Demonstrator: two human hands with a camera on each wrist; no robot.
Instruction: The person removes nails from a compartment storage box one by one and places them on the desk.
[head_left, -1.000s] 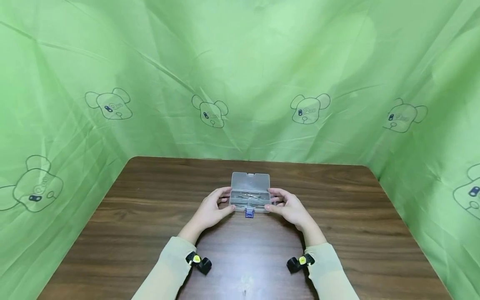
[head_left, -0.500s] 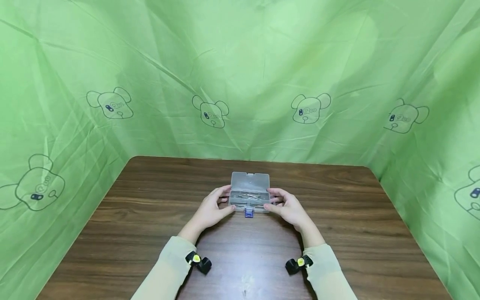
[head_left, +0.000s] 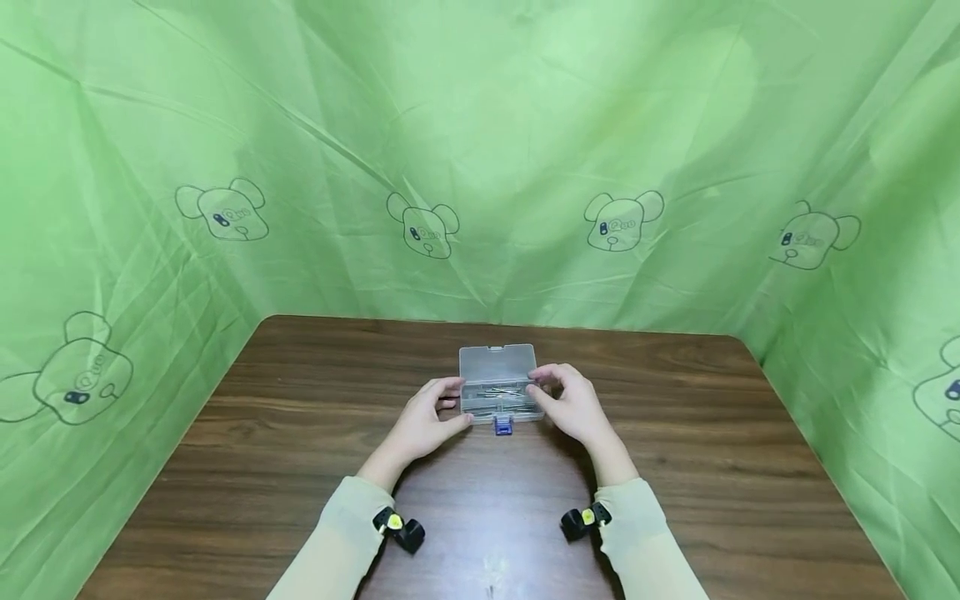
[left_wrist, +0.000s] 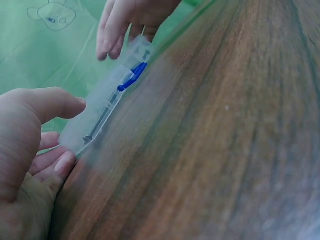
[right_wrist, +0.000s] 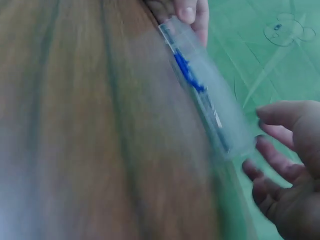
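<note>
**Two hands at a clear box of metal pins**

A small clear plastic box (head_left: 498, 385) with a blue front latch (head_left: 502, 427) sits mid-way across the dark wood-grain bench (head_left: 300, 467), lid raised, thin metal pins (head_left: 501, 392) inside. The left hand (head_left: 427, 417) holds its left end, thumb and fingers curled round the corner. The right hand (head_left: 570, 404) arches over the right end, fingers bent; whether they actually grip it is unclear. Green printed sheeting (head_left: 480, 150) rises behind.

I've got a small clear plastic box (head_left: 498, 385) flat on the wood between my hands, lid raised away from me, blue latch (head_left: 502, 427) hanging off its near edge. Thin metal pins (head_left: 501, 391) lie lengthwise inside.
</note>
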